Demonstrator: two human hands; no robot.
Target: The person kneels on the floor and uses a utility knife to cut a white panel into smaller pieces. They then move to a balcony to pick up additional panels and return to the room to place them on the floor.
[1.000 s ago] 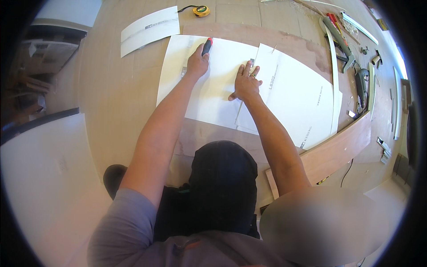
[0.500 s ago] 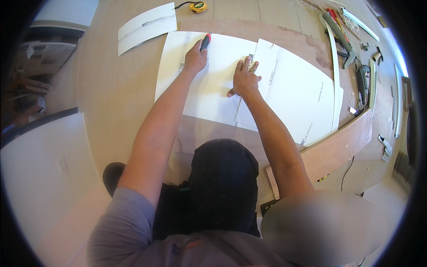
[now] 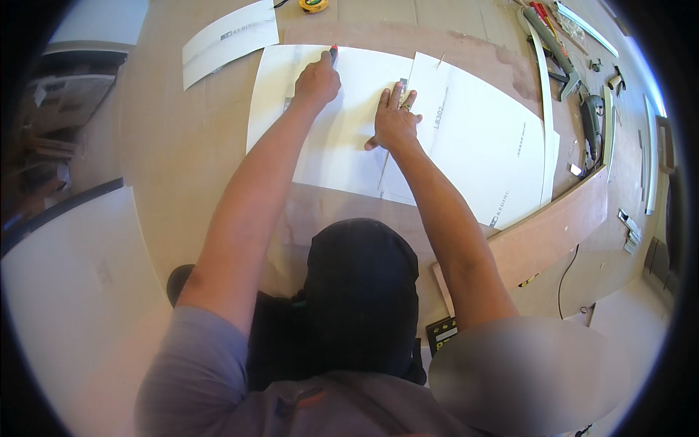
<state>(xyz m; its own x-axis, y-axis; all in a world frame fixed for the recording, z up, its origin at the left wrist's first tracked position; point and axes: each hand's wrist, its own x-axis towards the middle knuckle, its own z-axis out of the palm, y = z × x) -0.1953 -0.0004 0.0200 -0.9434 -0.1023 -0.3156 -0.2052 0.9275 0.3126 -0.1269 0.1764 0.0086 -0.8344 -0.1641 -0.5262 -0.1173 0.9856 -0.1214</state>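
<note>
Left hand [image 3: 318, 82] clamped on red-and-black tool [image 3: 334, 54], near far edge of white panel [image 3: 357, 84] beneath it. Right hand [image 3: 395, 122], I note, lies apart, spread flat where 2nd white sheet [image 3: 480, 138] overlaps panel.

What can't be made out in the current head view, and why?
- Tool, head view: its lower part is hidden by the left hand.
- Printed mark, head view: partly covered by the right hand.
- Tape measure, head view: cut off by the top edge.
- Black item, head view: partly hidden by the blurred patch.
</note>
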